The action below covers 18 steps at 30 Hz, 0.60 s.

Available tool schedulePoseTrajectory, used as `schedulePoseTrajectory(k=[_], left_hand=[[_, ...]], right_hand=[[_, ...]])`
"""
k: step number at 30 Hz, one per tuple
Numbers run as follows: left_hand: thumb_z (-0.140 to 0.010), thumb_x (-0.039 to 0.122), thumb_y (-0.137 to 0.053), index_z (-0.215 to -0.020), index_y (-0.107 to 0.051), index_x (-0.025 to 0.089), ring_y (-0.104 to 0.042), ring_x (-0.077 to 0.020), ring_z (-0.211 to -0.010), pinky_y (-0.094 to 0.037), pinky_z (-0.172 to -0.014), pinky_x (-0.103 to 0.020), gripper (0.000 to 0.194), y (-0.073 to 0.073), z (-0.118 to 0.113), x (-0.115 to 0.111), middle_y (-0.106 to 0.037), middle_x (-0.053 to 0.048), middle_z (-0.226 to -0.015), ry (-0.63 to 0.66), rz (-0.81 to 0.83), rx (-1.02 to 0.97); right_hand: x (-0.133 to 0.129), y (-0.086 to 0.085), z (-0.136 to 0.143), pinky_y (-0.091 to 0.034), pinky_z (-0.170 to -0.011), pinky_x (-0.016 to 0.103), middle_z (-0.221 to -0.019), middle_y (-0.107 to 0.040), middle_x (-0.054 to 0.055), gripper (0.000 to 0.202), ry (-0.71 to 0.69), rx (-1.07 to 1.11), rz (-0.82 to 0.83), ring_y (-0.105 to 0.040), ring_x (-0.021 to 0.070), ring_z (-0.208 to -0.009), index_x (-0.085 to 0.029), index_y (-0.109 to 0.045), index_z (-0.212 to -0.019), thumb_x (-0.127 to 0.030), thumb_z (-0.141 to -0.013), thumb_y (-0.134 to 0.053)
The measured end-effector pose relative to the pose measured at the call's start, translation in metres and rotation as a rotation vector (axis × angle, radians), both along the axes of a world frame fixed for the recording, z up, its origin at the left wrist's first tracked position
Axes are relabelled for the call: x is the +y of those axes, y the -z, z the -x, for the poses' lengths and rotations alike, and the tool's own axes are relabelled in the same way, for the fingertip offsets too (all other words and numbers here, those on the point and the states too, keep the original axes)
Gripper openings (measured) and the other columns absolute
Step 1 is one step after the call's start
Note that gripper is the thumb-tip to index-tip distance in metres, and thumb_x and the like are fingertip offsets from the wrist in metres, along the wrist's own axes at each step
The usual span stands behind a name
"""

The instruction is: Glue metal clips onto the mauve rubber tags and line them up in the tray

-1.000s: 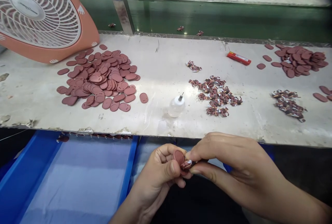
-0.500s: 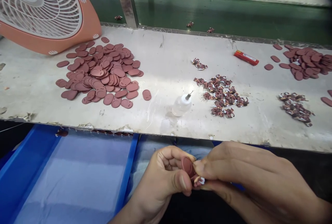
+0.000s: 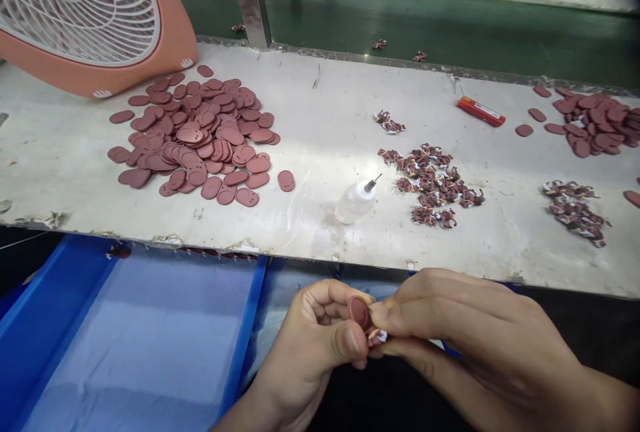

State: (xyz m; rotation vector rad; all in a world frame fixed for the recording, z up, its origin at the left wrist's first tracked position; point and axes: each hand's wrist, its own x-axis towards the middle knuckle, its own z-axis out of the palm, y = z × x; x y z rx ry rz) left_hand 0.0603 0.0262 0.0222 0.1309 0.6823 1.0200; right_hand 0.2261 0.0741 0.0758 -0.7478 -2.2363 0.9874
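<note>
My left hand (image 3: 320, 339) is closed on a reddish-brown oval base (image 3: 359, 311), pinched between thumb and fingers below the table's front edge. A small brown-and-white figurine (image 3: 377, 337) sits against the base's lower side. My right hand (image 3: 450, 325) grips that figurine between thumb and fingertips; its fingers partly cover it, so whether the two pieces are joined I cannot tell. On the table beyond lie a large pile of matching oval bases (image 3: 200, 132) and a cluster of similar figurines (image 3: 430, 179). Between them stands a clear squeeze bottle (image 3: 356, 202) with a needle tip.
An orange fan (image 3: 100, 25) stands at the table's back left. A red box (image 3: 481, 112) lies at the back right, near another pile of bases (image 3: 600, 119) and more figurines (image 3: 575, 212). Behind runs a green belt (image 3: 325, 12); a blue tray (image 3: 150, 339) sits below the table edge.
The view has shifted slightly. In my hands, the base has turned a little, and the figurine has come closer to my left thumb. Both hands keep their grip.
</note>
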Motion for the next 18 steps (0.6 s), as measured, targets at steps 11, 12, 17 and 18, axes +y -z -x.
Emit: schedulePoseTrajectory(k=[11,12,17,18], left_hand=[[-0.055,0.042,-0.089,-0.071,-0.070,0.016,-0.056,-0.0054,-0.052,-0.044,-0.049,-0.012,0.036,0.010,0.008,-0.003,-0.062,0.002,-0.061,0.035,-0.032,0.030],[-0.056,0.042,-0.089,-0.074,-0.071,0.017,-0.059,-0.0062,-0.055,-0.045,-0.050,-0.012,0.036,0.011,0.009,-0.004,-0.063,0.002,-0.063,0.039,-0.028,0.024],[-0.057,0.046,-0.087,-0.077,-0.072,0.017,-0.058,-0.0054,-0.053,-0.047,-0.046,-0.011,0.039,0.015,0.013,-0.008,-0.065,0.001,-0.066,0.036,-0.062,-0.007],[-0.058,0.046,-0.087,-0.076,-0.072,0.017,-0.058,-0.0055,-0.054,-0.047,-0.045,-0.010,0.038,0.016,0.014,-0.008,-0.065,0.001,-0.067,0.032,-0.078,-0.008]], right_hand=[[0.000,0.001,0.000,-0.049,-0.081,0.017,-0.101,-0.059,0.002,0.019,-0.066,0.017,0.028,-0.059,0.0104,-0.087,-0.016,-0.055,-0.117,-0.011,-0.100,-0.058],[0.000,0.001,-0.001,-0.049,-0.083,0.018,-0.103,-0.059,0.003,0.022,-0.066,0.022,0.027,-0.058,0.0116,-0.090,-0.017,-0.053,-0.122,-0.015,-0.101,-0.059],[-0.001,0.008,-0.005,-0.048,-0.078,0.020,-0.101,-0.057,0.003,0.025,-0.054,0.021,0.091,-0.056,0.0114,-0.087,-0.020,-0.056,-0.127,-0.019,-0.102,-0.059],[-0.001,0.010,-0.005,-0.047,-0.076,0.019,-0.098,-0.057,0.002,0.022,-0.059,0.021,0.115,-0.056,0.0104,-0.085,-0.020,-0.058,-0.124,-0.017,-0.102,-0.058]])
